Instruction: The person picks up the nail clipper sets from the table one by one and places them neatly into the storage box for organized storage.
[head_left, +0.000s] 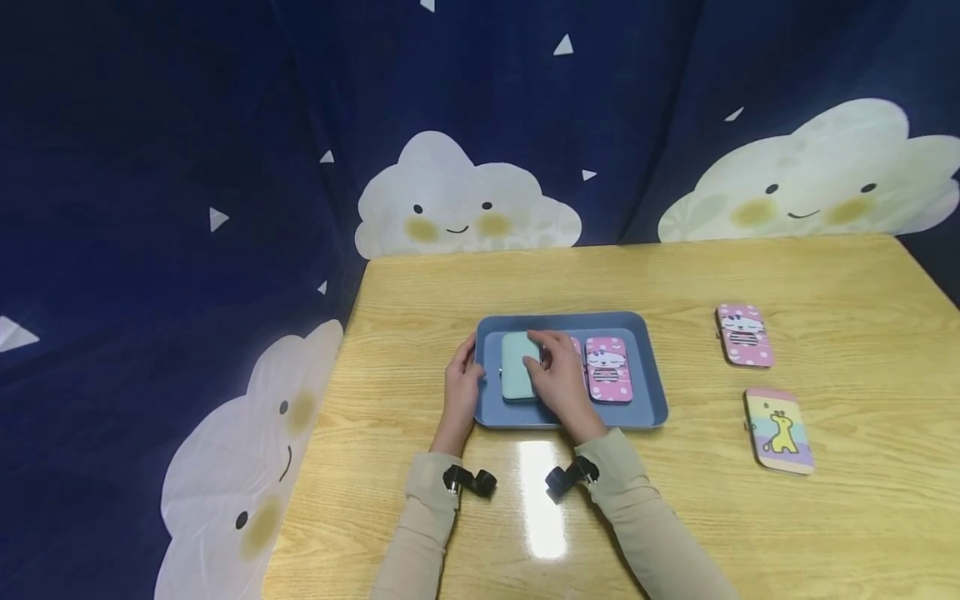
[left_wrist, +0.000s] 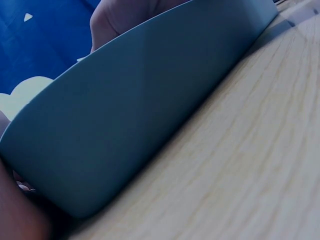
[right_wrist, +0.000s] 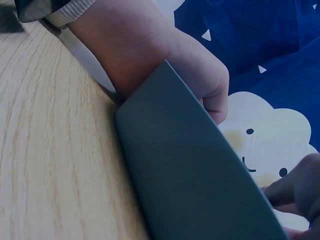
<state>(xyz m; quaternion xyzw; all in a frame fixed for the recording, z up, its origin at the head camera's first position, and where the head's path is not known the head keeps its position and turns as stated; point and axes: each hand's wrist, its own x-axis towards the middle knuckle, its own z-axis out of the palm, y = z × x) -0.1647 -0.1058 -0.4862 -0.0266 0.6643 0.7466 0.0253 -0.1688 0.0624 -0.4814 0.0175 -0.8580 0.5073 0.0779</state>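
My left hand (head_left: 461,387) grips the left wall of a blue-grey tray (head_left: 656,375), thumb over the rim and fingers outside. Inside the tray, my right hand (head_left: 561,375) pinches a flat mint-green case (head_left: 516,367) with a small clasp, thumb on its face and fingers at its upper right edge. A pink cat-print case (head_left: 609,371) lies at the tray's right. Another pink case is mostly hidden behind my right hand. Both wrist views show mainly the tray's outer wall (left_wrist: 130,110); the case is hidden there.
On the wooden table (head_left: 697,517), right of the tray, lie another pink cat-print case (head_left: 744,335) and a striped giraffe case (head_left: 780,431). A dark blue curtain (head_left: 495,83) with smiling clouds hangs along the back and left edges.
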